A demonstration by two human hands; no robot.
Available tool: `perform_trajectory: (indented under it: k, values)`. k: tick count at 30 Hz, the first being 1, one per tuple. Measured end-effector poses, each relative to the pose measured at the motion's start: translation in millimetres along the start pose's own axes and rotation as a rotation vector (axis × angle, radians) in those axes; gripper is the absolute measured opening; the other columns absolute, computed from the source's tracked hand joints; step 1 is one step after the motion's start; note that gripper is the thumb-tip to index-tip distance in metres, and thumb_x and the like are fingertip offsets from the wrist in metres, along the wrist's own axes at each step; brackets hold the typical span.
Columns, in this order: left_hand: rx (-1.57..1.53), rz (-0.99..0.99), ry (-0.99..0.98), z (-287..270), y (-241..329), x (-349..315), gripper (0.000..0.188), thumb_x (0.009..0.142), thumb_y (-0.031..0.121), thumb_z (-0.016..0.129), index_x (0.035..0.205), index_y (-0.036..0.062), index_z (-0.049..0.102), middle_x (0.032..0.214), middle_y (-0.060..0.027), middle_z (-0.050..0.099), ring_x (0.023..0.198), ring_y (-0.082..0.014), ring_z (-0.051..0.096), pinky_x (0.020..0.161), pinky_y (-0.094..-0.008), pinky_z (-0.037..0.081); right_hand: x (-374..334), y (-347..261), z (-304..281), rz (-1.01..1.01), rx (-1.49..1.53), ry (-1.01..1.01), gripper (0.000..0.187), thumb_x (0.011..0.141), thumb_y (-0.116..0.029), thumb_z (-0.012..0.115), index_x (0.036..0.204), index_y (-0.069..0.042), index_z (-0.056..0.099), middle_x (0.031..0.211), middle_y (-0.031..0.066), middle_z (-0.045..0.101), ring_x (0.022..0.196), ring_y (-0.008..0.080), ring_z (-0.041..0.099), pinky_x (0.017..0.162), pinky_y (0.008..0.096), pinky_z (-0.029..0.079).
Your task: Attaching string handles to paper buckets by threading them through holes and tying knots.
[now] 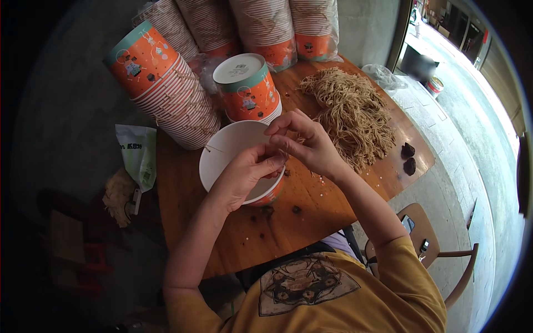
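A white-lined paper bucket (pixel 222 145) with an orange outside stands upright on the table in front of me. A short piece of tan cord (pixel 214 149) pokes through its left wall near the rim. My left hand (pixel 251 173) reaches over the bucket, its thumb and fingers pinched together at the right rim. Close against it, my right hand (pixel 305 145) is bent with thumb and forefinger drawn together. Whatever the fingertips hold is too small and covered to make out. Right of the hands lies a heap of tan cords (pixel 355 119).
Behind the bucket stands an upside-down orange bucket (pixel 247 91). A leaning stack of corded buckets (pixel 180 100) is at the left, with bagged stacks (pixel 264 33) along the wall. Two dark lumps (pixel 409 158) lie near the right edge of the wooden table (pixel 322 213). A chair (pixel 425 230) holds a phone.
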State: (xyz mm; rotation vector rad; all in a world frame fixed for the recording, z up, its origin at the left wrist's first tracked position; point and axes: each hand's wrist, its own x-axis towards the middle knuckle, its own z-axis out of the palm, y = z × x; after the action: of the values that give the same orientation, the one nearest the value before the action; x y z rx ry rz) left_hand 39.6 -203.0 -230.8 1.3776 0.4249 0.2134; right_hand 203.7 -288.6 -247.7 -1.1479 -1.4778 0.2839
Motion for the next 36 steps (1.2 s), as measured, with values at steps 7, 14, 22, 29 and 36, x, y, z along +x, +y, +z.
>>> perform_trajectory:
  k: [7,14,22,29,36]
  values:
    - [0.012,0.062,-0.063,-1.6,0.3,-0.7,0.011,0.094,0.014,0.057,0.101,0.0056,0.059,0.086,0.0039,0.053,0.078,-0.0055,0.048,0.074,-0.0219,0.042,-5.8,-1.6,5.5,0.153,0.508,-0.015,0.013,0.088,-0.012,0.065,0.098,-0.005,0.062,0.085,-0.0016,0.06,0.084,0.0089,0.056,0.076,0.0263,0.046]
    - [0.024,0.074,-0.052,7.9,-0.7,2.4,0.009,0.094,0.01,0.055,0.1,0.0042,0.058,0.086,0.0032,0.053,0.078,-0.0055,0.049,0.074,-0.0218,0.042,-2.7,6.9,9.6,0.111,0.385,-0.06,0.012,0.091,-0.01,0.062,0.1,-0.004,0.058,0.089,0.001,0.061,0.084,0.0069,0.058,0.072,0.0223,0.048]
    - [0.007,0.015,-0.034,7.4,0.9,5.4,0.012,0.092,0.015,0.06,0.095,0.004,0.059,0.085,0.0024,0.057,0.077,-0.0051,0.051,0.073,-0.0207,0.043,-6.2,5.4,9.5,0.055,-0.137,0.174,0.015,0.083,-0.009,0.068,0.096,-0.006,0.063,0.091,0.0034,0.061,0.084,0.0153,0.056,0.073,0.029,0.046]
    - [-0.02,0.006,0.008,11.4,0.3,13.2,0.013,0.092,0.016,0.062,0.094,0.0034,0.059,0.082,0.0021,0.057,0.075,-0.0046,0.051,0.072,-0.0204,0.043,-48.2,6.9,-0.1,0.199,-0.089,0.336,0.012,0.088,-0.01,0.062,0.096,-0.002,0.059,0.085,0.0081,0.059,0.071,0.0174,0.059,0.064,0.0283,0.048]
    - [0.03,-0.009,-0.015,15.4,-1.2,16.9,0.014,0.092,0.017,0.062,0.094,0.0034,0.059,0.081,0.0021,0.058,0.074,-0.0045,0.051,0.07,-0.0198,0.044,-69.1,-12.1,4.1,0.31,-0.115,0.203,0.011,0.088,-0.01,0.064,0.091,-0.002,0.057,0.073,-0.001,0.057,0.066,0.0051,0.051,0.06,0.0215,0.043]
